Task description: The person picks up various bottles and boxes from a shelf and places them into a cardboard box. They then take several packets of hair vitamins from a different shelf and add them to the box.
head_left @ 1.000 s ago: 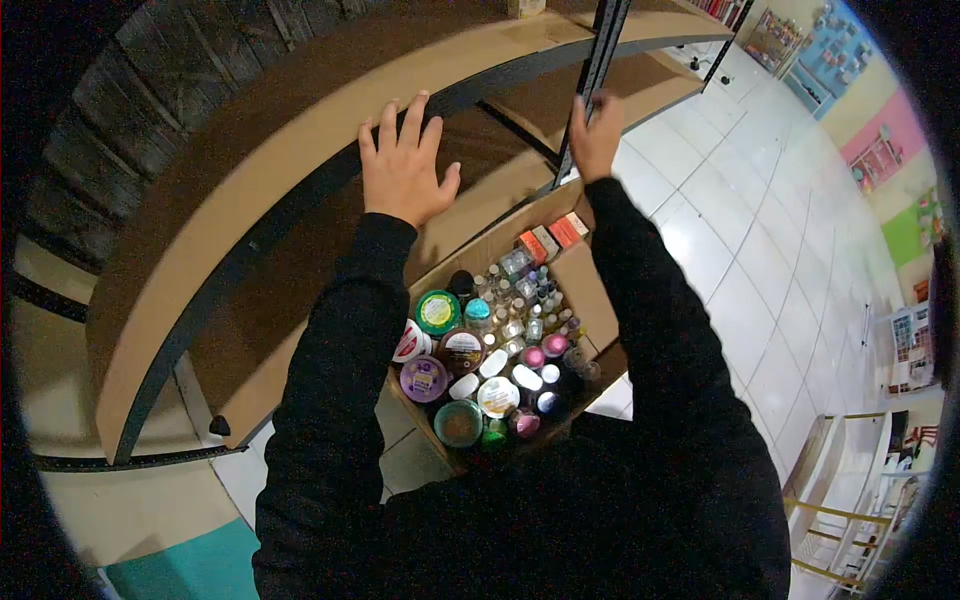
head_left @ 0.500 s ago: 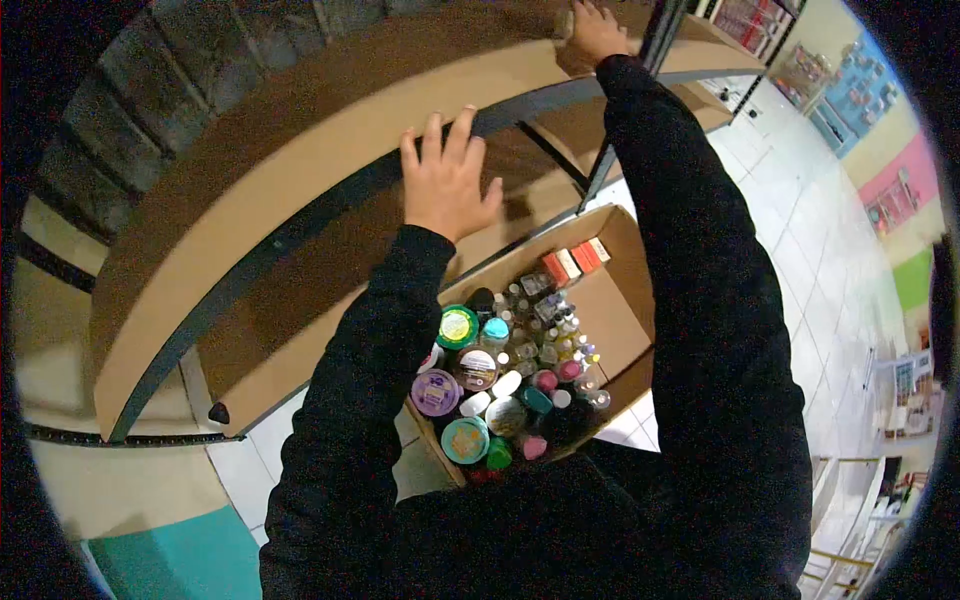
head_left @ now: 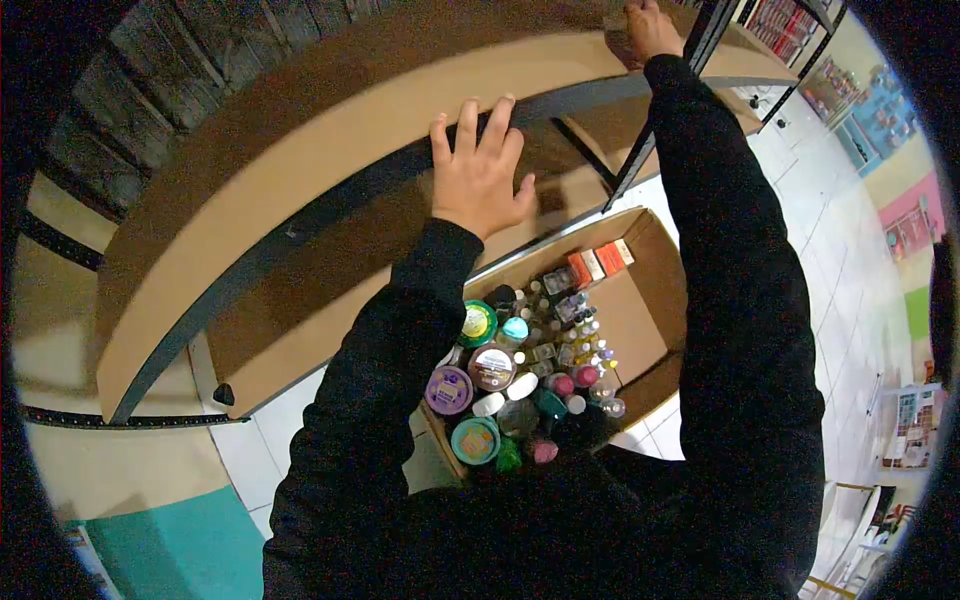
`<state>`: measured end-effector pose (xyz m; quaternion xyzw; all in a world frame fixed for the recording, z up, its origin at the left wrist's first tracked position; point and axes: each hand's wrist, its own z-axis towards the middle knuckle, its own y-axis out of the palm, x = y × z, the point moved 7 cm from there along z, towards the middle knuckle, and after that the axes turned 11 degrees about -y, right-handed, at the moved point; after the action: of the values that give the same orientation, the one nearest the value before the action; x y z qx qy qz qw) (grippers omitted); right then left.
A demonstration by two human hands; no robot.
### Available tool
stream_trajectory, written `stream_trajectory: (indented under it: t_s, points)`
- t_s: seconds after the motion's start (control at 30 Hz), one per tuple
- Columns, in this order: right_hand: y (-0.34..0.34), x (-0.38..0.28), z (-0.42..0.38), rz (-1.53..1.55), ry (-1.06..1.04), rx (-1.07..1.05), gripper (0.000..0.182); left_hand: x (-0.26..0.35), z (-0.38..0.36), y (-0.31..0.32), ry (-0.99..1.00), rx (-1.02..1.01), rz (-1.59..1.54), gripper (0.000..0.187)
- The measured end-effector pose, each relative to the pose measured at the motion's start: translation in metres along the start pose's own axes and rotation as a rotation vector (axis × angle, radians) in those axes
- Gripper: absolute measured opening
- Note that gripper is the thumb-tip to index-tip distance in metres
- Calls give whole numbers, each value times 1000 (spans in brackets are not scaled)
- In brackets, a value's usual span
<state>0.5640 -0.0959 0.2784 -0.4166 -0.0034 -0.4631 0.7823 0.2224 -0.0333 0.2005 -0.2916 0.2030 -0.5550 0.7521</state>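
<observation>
Left hand is laid flat, fingers spread wide, on the front edge of the upper shelf board; nothing is held in it. Right hand is raised further along the same board, beside the black upright post; whether it is closed on anything cannot be told. Below, a cardboard box is set on the tiled floor, under the lower shelf. One side is packed with jars and small bottles; red cartons are lined at its far wall.
</observation>
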Motion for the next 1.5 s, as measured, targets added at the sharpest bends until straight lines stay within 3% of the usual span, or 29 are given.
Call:
stream_trajectory:
  t_s: [0.07, 0.1, 0.17, 0.27, 0.3, 0.37, 0.43, 0.5, 0.57, 0.7, 0.9, 0.93, 1.03, 1.23, 1.33, 1.5]
  points:
    - [-10, 2, -14, -66, -13, 125, 21, 0, 1, 1, 1, -7, 24, 43]
    - [-55, -7, -27, -18, 7, 52, 25, 1, 0, 3, 4, -10, 31, 44]
    - [-66, 1, -36, 35, 14, 72, 33, 0, -2, 5, 15, 2, 34, 43]
    - [-84, 33, -66, 470, 184, 114, 40, 0, -1, 4, 21, -11, 61, 44]
    - [-115, 34, -90, 636, 246, 285, 50, 1, -2, 3, 29, -16, 68, 44]
    - [-144, 28, -139, 512, 139, 568, 35, 1, -1, 1, 42, -19, 85, 45]
    - [-135, 20, -195, 588, 183, 570, 36, 0, -3, -1, 61, -60, 69, 48]
    - [-102, 5, -252, 666, 358, 316, 35, 1, -9, -7, 93, -63, 33, 51]
    - [-49, -16, -305, 712, 434, 72, 35, 9, -33, -8, 127, -190, -53, 56]
    - [49, -71, -371, 683, 325, -417, 39, 13, -113, 14, 158, -447, -148, 59]
    - [124, -108, -412, 648, 301, -596, 39, -29, -195, 61, -182, -751, -143, 64]
    - [131, -114, -414, 557, 211, -645, 41, -33, -199, 64, -209, -795, -162, 66]
    - [119, -119, -419, 650, 310, -737, 43, -35, -211, 74, -249, -982, -166, 67]
    - [130, -123, -417, 658, 282, -615, 41, -38, -224, 85, -254, -918, -332, 67]
    - [136, -128, -417, 764, 345, -674, 39, -37, -224, 84, -262, -916, -335, 65]
    - [136, -128, -418, 674, 331, -700, 38, -39, -218, 81, -318, -895, -402, 57]
